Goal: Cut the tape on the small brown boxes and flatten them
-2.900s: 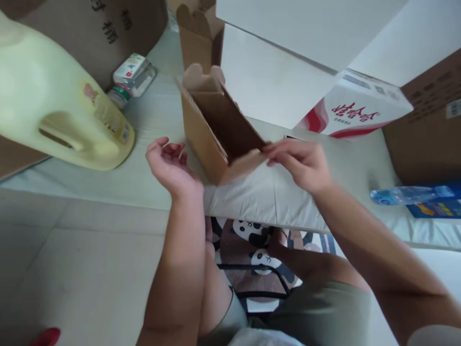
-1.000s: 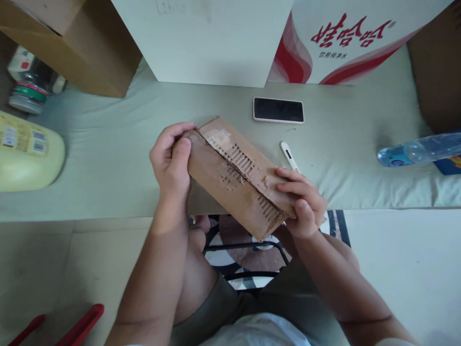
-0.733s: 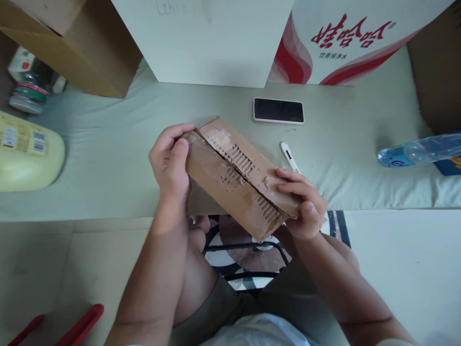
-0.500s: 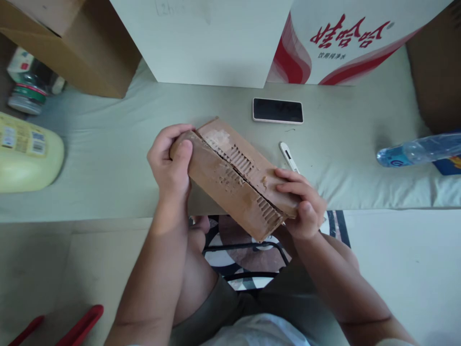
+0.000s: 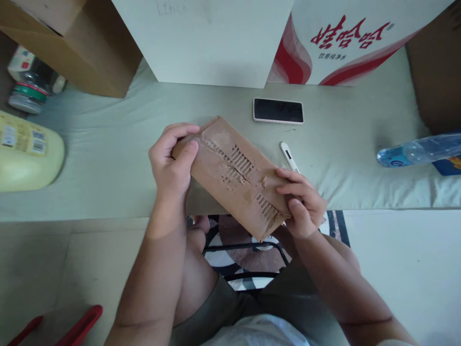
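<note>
Item under inspection: a long brown corrugated cardboard box (image 5: 230,187), located at the near edge of the pale green cloth-covered counter (image 5: 345,139), gripped at both ends. Its long axis runs diagonally, from the far left down to the near right. The near right end projects past the counter's edge, above the person's legs; whether the underside touches the counter cannot be established from this angle.

Upper face: two flaps meet at a seam running lengthwise along the box. The surface is torn along this seam, with ribbed fluting exposed in several patches.

Left hand (image 5: 173,156): closed around the far left end, thumb pressed on the upper face, fingers wrapped over the end. Right hand (image 5: 303,201): gripping the near right end, fingers laid on the upper face, thumb at the corner.

Surroundings: a slim white plastic tool with a dark slot (image 5: 288,155) lies just beyond the fingers of the right hand. Farther back lies a black-screened phone with a pale rim (image 5: 278,110), long side roughly parallel to the counter's edge. Behind the phone stand a plain white carton (image 5: 216,48) and a white-and-red printed carton (image 5: 334,62). A pale yellow plastic jug (image 5: 46,166) is positioned well to the left; a clear plastic bottle with a blue label (image 5: 421,149) lies well to the right.
</note>
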